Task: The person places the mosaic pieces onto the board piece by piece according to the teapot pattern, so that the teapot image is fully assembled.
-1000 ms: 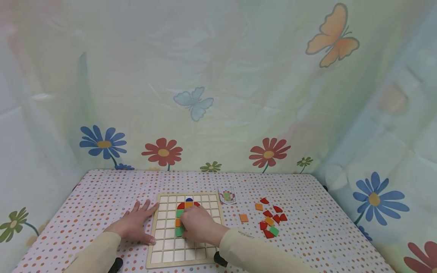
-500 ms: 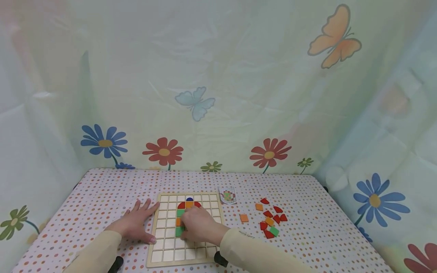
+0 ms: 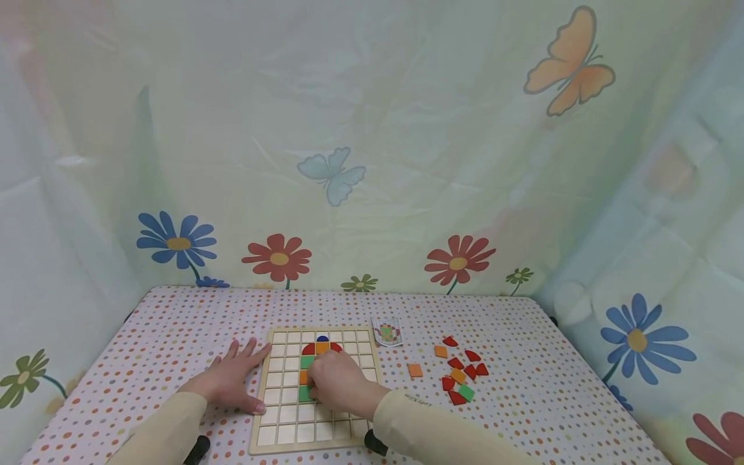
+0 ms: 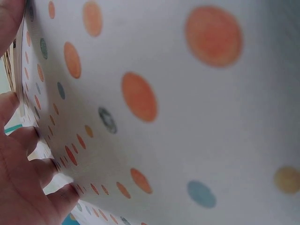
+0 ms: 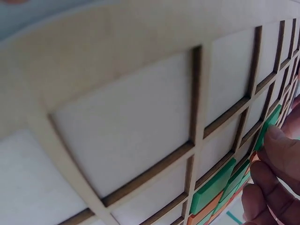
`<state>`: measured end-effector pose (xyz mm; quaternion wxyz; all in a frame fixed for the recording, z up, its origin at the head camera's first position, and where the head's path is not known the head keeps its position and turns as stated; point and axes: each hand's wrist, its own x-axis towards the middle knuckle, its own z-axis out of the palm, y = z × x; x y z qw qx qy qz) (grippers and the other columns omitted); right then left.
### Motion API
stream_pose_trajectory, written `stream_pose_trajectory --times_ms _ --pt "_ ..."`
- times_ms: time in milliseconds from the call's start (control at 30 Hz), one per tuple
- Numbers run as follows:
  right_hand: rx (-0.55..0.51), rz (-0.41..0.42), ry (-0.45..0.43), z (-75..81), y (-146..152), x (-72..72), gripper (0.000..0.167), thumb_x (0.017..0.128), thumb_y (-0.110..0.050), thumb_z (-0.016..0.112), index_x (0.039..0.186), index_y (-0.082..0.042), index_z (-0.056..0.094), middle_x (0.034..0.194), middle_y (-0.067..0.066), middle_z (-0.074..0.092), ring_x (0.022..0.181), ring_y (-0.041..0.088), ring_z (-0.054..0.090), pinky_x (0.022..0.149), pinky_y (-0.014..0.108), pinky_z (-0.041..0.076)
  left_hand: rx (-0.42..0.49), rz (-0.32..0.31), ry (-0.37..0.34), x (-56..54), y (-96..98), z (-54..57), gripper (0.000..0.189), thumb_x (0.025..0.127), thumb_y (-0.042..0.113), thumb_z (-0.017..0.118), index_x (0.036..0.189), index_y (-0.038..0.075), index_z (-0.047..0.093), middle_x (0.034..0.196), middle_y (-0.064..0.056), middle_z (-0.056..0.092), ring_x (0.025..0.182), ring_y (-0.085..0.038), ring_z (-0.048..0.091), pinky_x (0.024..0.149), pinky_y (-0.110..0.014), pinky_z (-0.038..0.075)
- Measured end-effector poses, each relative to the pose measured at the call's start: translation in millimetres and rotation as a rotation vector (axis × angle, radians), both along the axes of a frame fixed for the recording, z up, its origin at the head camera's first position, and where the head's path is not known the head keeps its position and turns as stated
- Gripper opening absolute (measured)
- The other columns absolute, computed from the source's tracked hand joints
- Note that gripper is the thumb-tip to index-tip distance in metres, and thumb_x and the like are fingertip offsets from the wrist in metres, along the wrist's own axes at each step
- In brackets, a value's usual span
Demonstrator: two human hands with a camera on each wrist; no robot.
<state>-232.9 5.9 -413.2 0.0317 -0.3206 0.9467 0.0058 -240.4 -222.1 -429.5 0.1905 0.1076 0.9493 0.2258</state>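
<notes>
A wooden grid board [image 3: 287,436] lies on the table. Its filled cells show a blue piece [image 3: 322,339], orange squares [image 3: 303,378], red curved pieces [image 3: 309,350] and green squares [image 3: 305,393]. My left hand [image 3: 229,378] has its fingers spread, touching the board's left edge with thumb and index finger. Over the middle of the board is my right hand [image 3: 340,381], fingers curled, covering some cells. In the right wrist view its thumb and fingers pinch a green square tile [image 5: 273,117] at the grid; the tile is partly hidden by the thumb.
Right of the board lie several loose red pieces [image 3: 473,356], a few orange squares [image 3: 414,371] and a green square [image 3: 466,393]. A small picture card [image 3: 387,332] sits by the board's top right corner. The dotted tabletop [image 3: 540,387] reaches the patterned backdrop [image 3: 395,213].
My right thumb has shifted slightly up and inward, so more of the lower green square shows. My left hand and the loose pieces have stayed in place.
</notes>
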Motion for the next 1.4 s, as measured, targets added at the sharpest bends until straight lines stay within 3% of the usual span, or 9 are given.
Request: stream_pose_trajectory --times_ms 267,600,800,1100,1267,1400 --pt "-0.034 0.024 0.005 2.8 5 -0.8 0.001 0.087 -0.026 0.082 0.087 -0.026 0.082 0.083 -0.017 0.074 0.083 0.000 0.065 0.076 0.019 0.054 -0.007 0.008 -0.002 0.0 -0.1 -2.4 0.112 0.069 0.039 0.093 0.159 0.007 0.034 0.165 -0.036 0.015 0.149 -0.065 0.002 0.115 -0.081 0.009" --pt "-0.233 0.059 -0.180 12.7 61 -10.0 0.012 0.089 -0.015 0.080 0.101 -0.014 0.080 0.096 -0.007 0.075 0.087 0.004 0.064 0.079 0.020 0.054 0.012 0.003 -0.008 0.5 0.0 2.5 0.113 0.069 0.038 0.093 0.159 0.005 0.033 0.165 -0.036 0.015 0.149 -0.065 0.002 0.114 -0.081 0.009" --pt "-0.306 -0.051 -0.275 17.4 110 -14.5 0.015 0.091 -0.011 0.077 0.105 -0.010 0.078 0.100 -0.003 0.073 0.092 0.011 0.065 0.079 0.027 0.055 0.022 -0.002 -0.009 0.3 -0.3 3.1 0.114 0.069 0.038 0.093 0.160 0.006 0.032 0.165 -0.035 0.014 0.150 -0.064 0.001 0.114 -0.082 0.010" --pt "-0.386 -0.251 -0.270 23.8 186 -10.4 0.016 0.089 -0.011 0.078 0.104 -0.009 0.076 0.100 -0.001 0.072 0.090 0.015 0.060 0.077 0.032 0.053 0.021 -0.001 -0.004 0.7 -0.1 3.5 0.114 0.069 0.038 0.093 0.160 0.005 0.032 0.165 -0.036 0.014 0.149 -0.065 0.002 0.114 -0.082 0.010" --pt "-0.389 -0.398 -0.272 18.1 224 -3.8 0.015 0.089 -0.011 0.078 0.103 -0.011 0.076 0.100 -0.002 0.072 0.088 0.013 0.061 0.077 0.036 0.055 0.021 -0.002 -0.004 1.1 -0.5 3.2 0.114 0.069 0.038 0.093 0.159 0.005 0.033 0.165 -0.036 0.014 0.149 -0.065 0.002 0.114 -0.082 0.010" --pt "-0.388 -0.468 -0.269 11.4 249 2.3 0.015 0.088 -0.012 0.079 0.102 -0.010 0.076 0.097 -0.002 0.072 0.084 0.013 0.060 0.074 0.033 0.053 0.019 -0.007 0.001 0.9 -0.5 2.5 0.114 0.069 0.039 0.093 0.159 0.005 0.033 0.165 -0.036 0.015 0.149 -0.065 0.002 0.114 -0.082 0.010"
